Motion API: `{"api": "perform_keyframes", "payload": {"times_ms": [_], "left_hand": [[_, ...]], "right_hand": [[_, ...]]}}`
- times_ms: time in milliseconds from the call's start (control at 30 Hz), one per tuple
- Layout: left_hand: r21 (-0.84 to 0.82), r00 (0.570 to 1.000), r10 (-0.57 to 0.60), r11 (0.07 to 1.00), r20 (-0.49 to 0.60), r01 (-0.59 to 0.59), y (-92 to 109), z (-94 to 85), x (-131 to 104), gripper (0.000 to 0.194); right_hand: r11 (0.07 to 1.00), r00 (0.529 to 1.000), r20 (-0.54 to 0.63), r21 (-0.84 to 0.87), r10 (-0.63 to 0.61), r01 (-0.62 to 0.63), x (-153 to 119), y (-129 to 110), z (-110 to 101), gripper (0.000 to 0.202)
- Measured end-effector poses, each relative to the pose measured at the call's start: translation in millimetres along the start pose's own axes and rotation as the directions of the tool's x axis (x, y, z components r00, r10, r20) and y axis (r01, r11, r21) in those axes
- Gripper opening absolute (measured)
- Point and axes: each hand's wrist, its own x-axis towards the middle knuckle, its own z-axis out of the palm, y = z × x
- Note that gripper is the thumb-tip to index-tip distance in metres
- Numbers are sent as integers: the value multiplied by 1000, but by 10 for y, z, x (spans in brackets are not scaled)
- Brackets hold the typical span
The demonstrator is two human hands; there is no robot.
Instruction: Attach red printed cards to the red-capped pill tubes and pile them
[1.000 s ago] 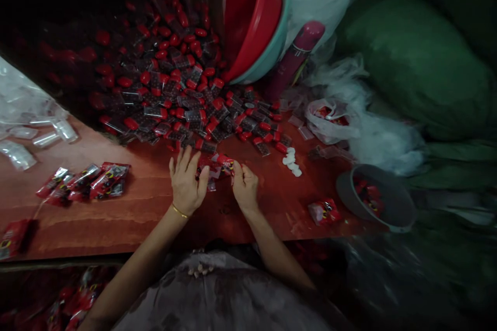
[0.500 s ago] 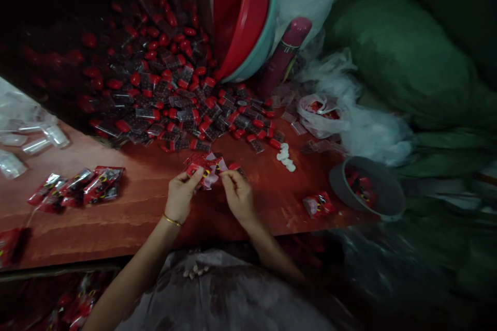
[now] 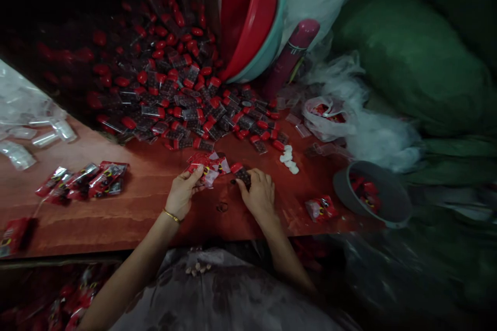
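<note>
Pinched between the thumb and fingers of my left hand [image 3: 181, 194] are red printed packets [image 3: 207, 165] with pinkish-white parts, just above the red tabletop [image 3: 155, 222]. To their right, my right hand [image 3: 259, 191] has its fingers curled round a small clear bottle [image 3: 241, 173] with a red cap and dark contents. Beyond both hands lies a large heap of similar red-capped bottles [image 3: 186, 103], spilling from a dark box. Several white round pieces [image 3: 288, 159] rest to the right of the heap.
Red packets [image 3: 83, 181] lie at left, clear containers [image 3: 50, 134] behind them. A grey bowl [image 3: 341, 186] with red packets stands at right, near a single packet [image 3: 321, 208]. A red basin [image 3: 248, 15], a pink flask [image 3: 291, 57] and plastic bags [image 3: 380, 129] are at the back.
My right hand has left the packets, moved right and closed on a small bottle. My left hand still holds the packets. The view has shifted slightly.
</note>
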Motion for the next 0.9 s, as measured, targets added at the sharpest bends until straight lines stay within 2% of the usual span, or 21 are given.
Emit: {"api": "perform_keyframes", "payload": {"times_ms": [67, 133, 233, 300, 367, 433, 633, 800, 900], "left_hand": [[-6, 1000, 4, 1000, -8, -4, 12, -15, -1, 48], [-5, 1000, 5, 1000, 1, -5, 17, -15, -1, 48], [15, 999, 3, 1000, 48, -4, 5, 8, -4, 48], [34, 997, 4, 999, 83, -7, -11, 29, -12, 47], [50, 995, 9, 999, 98, -14, -26, 47, -26, 46], [57, 996, 22, 998, 92, -27, -36, 58, -45, 45], [88, 993, 77, 992, 94, -85, -54, 17, -59, 44], [124, 975, 196, 970, 107, -209, -78, -9, -32, 40], [130, 977, 181, 972, 112, -195, -62, 2, -37, 41]], "right_hand": [[988, 1000, -11, 151, 26, -24, -8, 38, -30, 25], [929, 998, 40, 364, 53, -64, -50, 65, -106, 23], [738, 982, 186, 661, 15, -136, -162, 41, -267, 23], [623, 972, 234, 764, -24, -169, -230, -13, -362, 23], [561, 969, 241, 810, -47, -174, -267, -75, -420, 22], [545, 968, 244, 821, -67, -169, -272, -131, -439, 21], [587, 971, 230, 796, -67, -148, -240, -221, -391, 20], [613, 978, 192, 783, -76, -106, -265, -263, -427, 17], [651, 983, 168, 755, -78, -77, -283, -277, -447, 16]]}}
